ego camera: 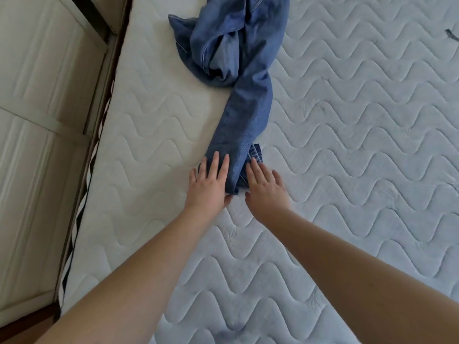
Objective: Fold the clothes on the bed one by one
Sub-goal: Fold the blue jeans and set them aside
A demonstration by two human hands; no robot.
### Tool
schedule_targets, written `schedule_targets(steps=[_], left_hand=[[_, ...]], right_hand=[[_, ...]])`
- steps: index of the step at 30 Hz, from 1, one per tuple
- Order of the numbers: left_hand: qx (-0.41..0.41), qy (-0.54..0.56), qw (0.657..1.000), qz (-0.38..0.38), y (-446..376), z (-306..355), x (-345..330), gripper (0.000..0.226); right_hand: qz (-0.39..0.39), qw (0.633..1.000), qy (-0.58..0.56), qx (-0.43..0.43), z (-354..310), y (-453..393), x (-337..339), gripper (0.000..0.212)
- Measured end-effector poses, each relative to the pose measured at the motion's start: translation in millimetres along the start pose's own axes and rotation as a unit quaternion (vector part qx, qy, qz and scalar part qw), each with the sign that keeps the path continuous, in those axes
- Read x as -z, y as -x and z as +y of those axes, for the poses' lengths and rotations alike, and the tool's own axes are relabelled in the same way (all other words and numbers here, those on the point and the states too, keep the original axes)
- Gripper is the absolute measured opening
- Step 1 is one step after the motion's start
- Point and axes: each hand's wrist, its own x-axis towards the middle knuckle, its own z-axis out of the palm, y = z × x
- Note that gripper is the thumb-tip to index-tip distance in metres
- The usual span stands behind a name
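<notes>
Jeans on mattress; both hands flat, fingers straight, pressing leg end.

Both bare forearms enter from 6 o'clock and converge toward centre. Left hand: palm down, fingers straight, slightly spread, pointing to 12 o'clock. Right hand: palm down, fingers straight, angled to 11 o'clock. The hands lie near each other, not touching.

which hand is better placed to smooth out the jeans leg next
Likely the left hand: its straight fingers already lie flat on the jeans leg end, while the right hand touches only its edge.
</notes>
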Motion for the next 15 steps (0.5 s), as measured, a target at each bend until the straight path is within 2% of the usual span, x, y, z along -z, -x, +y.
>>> schedule_targets(steps=[7,15], left_hand=[[-0.009,0.023,0.998,-0.063,-14,7,-5,0.076],[-0.047,0.039,0.995,-0.074,40,48,-12,0.066]], right_hand=[[-0.038,0.999,-0.001,0.017,3,-5,0,0.058],[-0.057,0.997,-0.044,0.004,24,68,-31,0.057]])
